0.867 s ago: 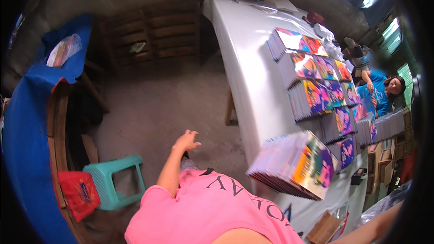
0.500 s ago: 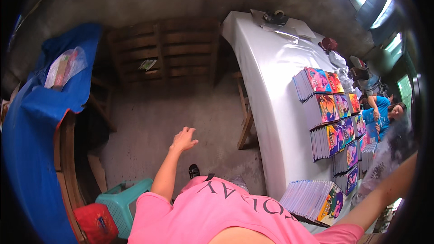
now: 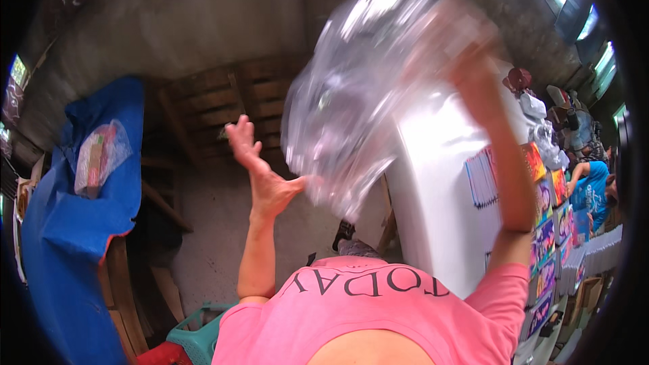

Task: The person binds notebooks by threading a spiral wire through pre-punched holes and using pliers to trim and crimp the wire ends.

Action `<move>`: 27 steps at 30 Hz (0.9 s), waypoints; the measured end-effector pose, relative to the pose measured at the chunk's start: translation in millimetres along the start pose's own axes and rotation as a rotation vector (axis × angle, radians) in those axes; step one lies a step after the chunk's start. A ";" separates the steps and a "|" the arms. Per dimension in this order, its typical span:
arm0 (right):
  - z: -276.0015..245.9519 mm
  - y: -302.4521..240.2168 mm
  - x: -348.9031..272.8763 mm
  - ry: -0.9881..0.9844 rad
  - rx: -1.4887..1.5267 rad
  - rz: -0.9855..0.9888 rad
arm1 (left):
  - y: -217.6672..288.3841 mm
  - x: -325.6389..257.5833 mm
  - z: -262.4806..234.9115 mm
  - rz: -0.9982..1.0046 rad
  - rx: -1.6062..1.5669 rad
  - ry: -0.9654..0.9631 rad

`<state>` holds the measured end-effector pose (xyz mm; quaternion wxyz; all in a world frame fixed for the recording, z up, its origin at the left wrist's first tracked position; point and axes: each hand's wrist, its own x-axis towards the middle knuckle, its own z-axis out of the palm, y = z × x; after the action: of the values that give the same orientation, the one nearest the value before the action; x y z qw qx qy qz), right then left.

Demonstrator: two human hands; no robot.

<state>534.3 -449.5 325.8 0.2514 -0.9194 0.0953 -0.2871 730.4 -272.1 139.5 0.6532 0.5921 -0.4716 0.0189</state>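
A large clear plastic bag [image 3: 345,94] is up in front of me, blurred by motion. My right hand [image 3: 460,37] grips it at the upper right; the fingers are smeared, but the bag goes along with them. My left hand [image 3: 262,172] is raised with fingers stretched and apart, and nothing is in it. Its thumb tip reaches the bag's lower left edge; whether it touches cannot be told. Past my right arm, stacks of spiral-bound notebooks [image 3: 481,179] with colourful covers stand on the white-covered table [image 3: 426,162], partly hidden by the arm.
To the left, a blue sheet [image 3: 61,243] drapes a wooden bench, with a plastic-wrapped pack [image 3: 98,159] on it. A teal stool [image 3: 196,334] and a red bag [image 3: 165,355] are at lower left. Wooden slats [image 3: 203,115] lean at the wall. A person in blue [image 3: 591,192] is at far right.
My right hand has swung from the far right up to the front, bringing the plastic bag over the table's edge. My left hand has risen and opened, and the view has shifted.
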 end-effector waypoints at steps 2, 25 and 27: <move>66.9 50.2 1.5 -0.038 0.367 0.085 | -7.8 35.0 20.0 0.088 0.030 0.009; 269.5 164.3 -257.8 -0.688 0.132 1.621 | -495.6 -57.9 106.9 -1.590 -0.268 0.496; 302.3 155.8 -273.9 -0.520 0.312 1.631 | -532.0 -58.0 115.9 -1.361 -0.513 0.364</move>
<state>479.8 -372.2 -100.5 0.5157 -0.5555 0.6234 0.1919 939.7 -491.4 -316.4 0.7059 0.5695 0.1248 -0.4022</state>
